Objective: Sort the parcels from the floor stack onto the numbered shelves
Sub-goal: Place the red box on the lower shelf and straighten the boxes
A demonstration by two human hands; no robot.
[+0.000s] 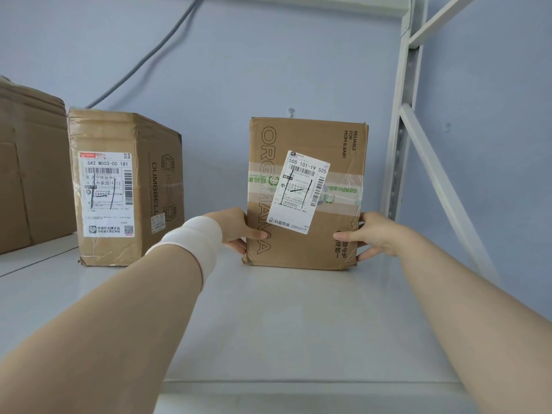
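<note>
A brown cardboard parcel (334,135) with a white shipping label stands upright on the grey shelf board (298,318), near the back wall. My left hand (236,231) grips its lower left edge, thumb on the front face. My right hand (370,236) holds its lower right edge, thumb also on the front. The parcel's bottom edge rests on the shelf. A white band wraps my left wrist.
A taller parcel (125,189) marked DUMBBELL stands on the shelf to the left, with a gap between it and the held one. Another large box (30,165) sits at the far left. The white shelf upright (401,138) and a diagonal brace rise on the right.
</note>
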